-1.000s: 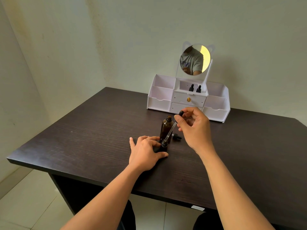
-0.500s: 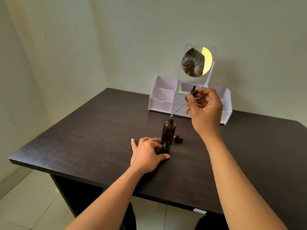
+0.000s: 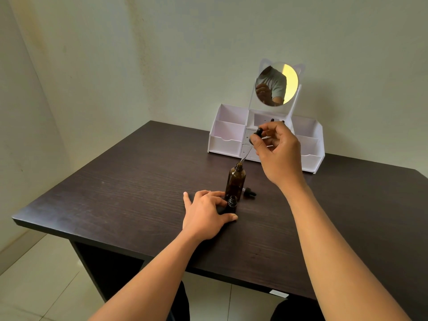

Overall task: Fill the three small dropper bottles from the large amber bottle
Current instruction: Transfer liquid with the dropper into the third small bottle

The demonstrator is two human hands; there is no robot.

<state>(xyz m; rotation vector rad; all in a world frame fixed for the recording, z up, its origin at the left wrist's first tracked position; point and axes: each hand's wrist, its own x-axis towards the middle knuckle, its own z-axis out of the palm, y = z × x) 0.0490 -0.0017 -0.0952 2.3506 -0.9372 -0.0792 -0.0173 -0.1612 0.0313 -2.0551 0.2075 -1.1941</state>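
"Dark wood table (image 3: 115,193), and what is on it, biggest first?"

"A white organiser (image 3: 228,144) at the far edge, with a round mirror (image 3: 275,84) standing up from it. Everything being worked on is nearer, about mid-table."

"The hands?"

"The right hand (image 3: 278,151) is raised in front of the organiser, thumb and fingers pinched on the black bulb of a dropper (image 3: 251,148). The left hand (image 3: 203,214) lies low on the table, thumb and fingers curled round the base of a small dropper bottle (image 3: 231,203), which stands upright with its neck open."

"And the source?"

"The large amber bottle (image 3: 235,181) stands upright and uncapped just behind the small one. They are close, perhaps touching; I cannot tell."

"So what does the next move turn on?"

"The dropper's line. Its glass tube slants, bulb high and to the right, tip low and to the left, with the tip right at the amber bottle's mouth. Whether it has entered I cannot tell. The bottle's axis is vertical, so I would judge the tube needs bringing more upright to slide down the narrow neck. The right hand is the nearer one for that. The left looks best kept steadying the small bottle, which lies below the tip and toward the person."

"Anything smaller?"

"A black cap (image 3: 249,193) lies on its side just right of the amber bottle. Two black dropper tops (image 3: 272,120) peep over the right hand from the organiser's middle compartment, probably the other two bottles. I judge the task to be in its early part."
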